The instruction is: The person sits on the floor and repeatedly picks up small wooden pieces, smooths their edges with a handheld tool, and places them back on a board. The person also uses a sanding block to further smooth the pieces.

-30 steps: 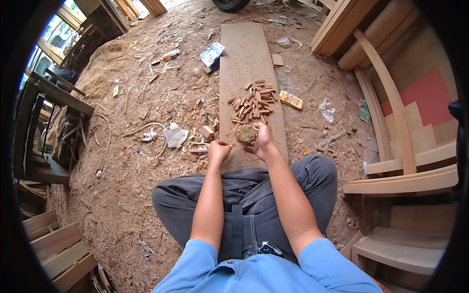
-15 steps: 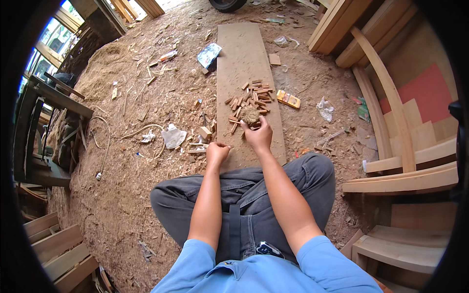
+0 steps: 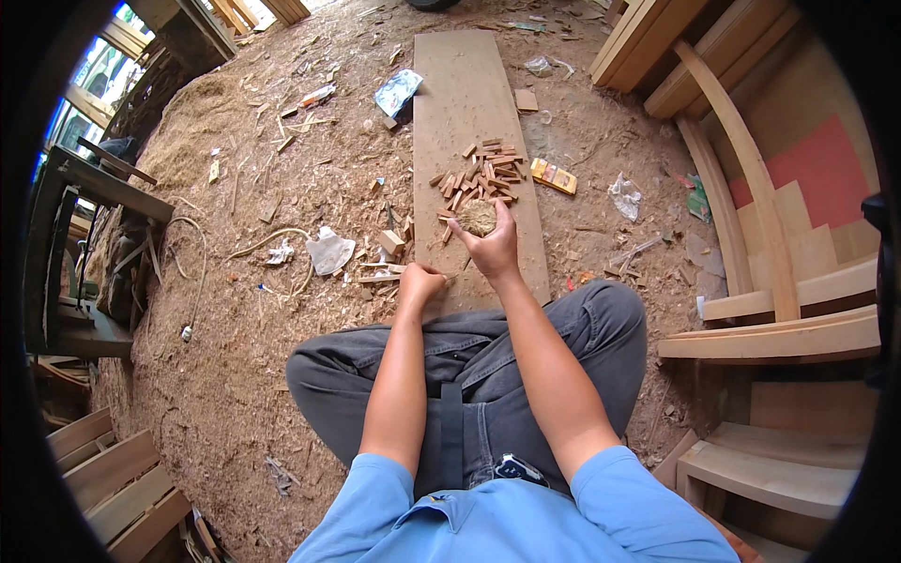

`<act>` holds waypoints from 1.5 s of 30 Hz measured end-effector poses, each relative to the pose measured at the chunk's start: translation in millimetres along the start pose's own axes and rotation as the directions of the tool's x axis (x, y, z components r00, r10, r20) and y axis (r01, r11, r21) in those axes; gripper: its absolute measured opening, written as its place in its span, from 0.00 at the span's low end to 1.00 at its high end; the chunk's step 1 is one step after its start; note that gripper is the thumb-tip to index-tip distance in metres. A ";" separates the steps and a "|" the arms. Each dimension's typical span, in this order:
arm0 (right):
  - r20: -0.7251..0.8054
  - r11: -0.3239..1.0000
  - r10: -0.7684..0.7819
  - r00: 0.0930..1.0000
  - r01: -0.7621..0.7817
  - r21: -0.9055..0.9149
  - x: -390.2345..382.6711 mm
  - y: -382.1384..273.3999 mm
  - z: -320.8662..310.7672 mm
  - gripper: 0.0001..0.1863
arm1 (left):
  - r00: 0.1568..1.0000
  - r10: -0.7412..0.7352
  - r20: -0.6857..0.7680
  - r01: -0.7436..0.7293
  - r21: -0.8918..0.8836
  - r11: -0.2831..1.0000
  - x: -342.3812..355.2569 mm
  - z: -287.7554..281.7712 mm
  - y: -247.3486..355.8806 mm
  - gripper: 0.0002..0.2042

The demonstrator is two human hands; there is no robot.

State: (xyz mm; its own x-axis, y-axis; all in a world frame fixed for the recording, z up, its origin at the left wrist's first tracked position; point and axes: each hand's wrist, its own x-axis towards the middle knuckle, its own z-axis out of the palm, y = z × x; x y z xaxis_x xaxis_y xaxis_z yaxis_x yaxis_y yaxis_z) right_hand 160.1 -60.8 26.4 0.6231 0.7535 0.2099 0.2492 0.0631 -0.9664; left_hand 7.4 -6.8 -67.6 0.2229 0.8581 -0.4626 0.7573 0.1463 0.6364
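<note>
My right hand (image 3: 490, 246) grips a round, rough, fibrous brown clump (image 3: 479, 218) over the near side of a pile of small wooden blocks (image 3: 488, 169). The pile lies on a long tan board (image 3: 460, 84). My left hand (image 3: 422, 279) is closed low over the board's near left part; whatever is in its fingers is too small to make out. Small offcuts (image 3: 390, 242) lie just beyond it, off the board.
Wood shavings and litter cover the ground, with a yellow packet (image 3: 554, 175), white scrap (image 3: 330, 251) and blue-white packet (image 3: 398, 92). Wooden frames (image 3: 784, 328) stand at the right, a dark structure (image 3: 99, 188) at the left, slatted wood (image 3: 122, 488) at lower left.
My right hand has moved forward and slightly left with the clump, toward the blocks, its back turning more upward. My left hand stays closed near the same place.
</note>
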 end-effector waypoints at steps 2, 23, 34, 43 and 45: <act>0.044 0.995 0.005 0.999 -0.009 0.096 -0.1 -0.2 2.7 0.26 | 0.999 -0.017 0.046 0.019 -0.030 0.999 -1.7 -0.2 0.8 0.10; 0.211 0.959 0.150 0.966 -0.194 0.205 -8.7 -9.0 9.6 0.13 | 1.000 0.026 0.015 -0.026 -0.023 0.999 -11.5 8.7 13.6 0.09; 0.306 0.956 0.159 0.939 -0.224 0.189 -8.1 -1.9 13.7 0.18 | 0.999 0.022 0.027 -0.022 -0.017 1.000 -11.4 7.9 14.7 0.09; 0.302 0.987 0.159 0.940 -0.161 -0.018 -11.6 -1.8 14.2 0.18 | 0.999 0.049 0.010 -0.048 -0.037 0.998 -11.6 8.6 13.1 0.10; 0.234 0.983 0.154 0.960 -0.173 0.063 -11.3 -1.4 14.3 0.19 | 0.998 0.056 -0.002 -0.056 -0.013 0.998 -11.8 8.4 14.0 0.10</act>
State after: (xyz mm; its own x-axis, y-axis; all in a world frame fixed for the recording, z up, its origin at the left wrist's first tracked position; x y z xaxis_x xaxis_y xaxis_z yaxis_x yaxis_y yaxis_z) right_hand 142.1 -60.0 23.3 0.4631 0.8861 0.0178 0.0904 -0.0273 -0.9955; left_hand 20.5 -19.0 -58.5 0.2637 0.8662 -0.4245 0.7357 0.1040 0.6693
